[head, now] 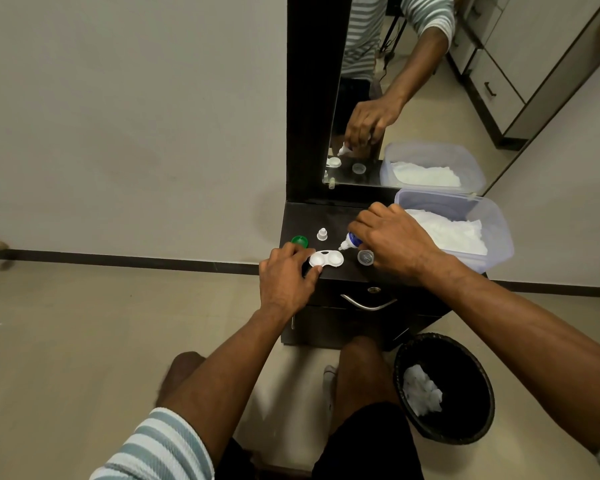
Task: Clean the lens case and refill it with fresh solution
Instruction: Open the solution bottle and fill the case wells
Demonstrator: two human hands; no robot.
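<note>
right hand (392, 237) tilts solution bottle (351, 241) over lens case (326, 259), left hand (286, 275) steadying.

Single head view, wide-angle, worn high, facing steeply down and forward. Dark tabletop (329, 216) sits near, just above centre; mirror (413, 81) at 12 o'clock; knees at 6 o'clock.

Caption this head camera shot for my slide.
Right hand tips small solution bottle toward open white lens case steadied by left hand.
</note>
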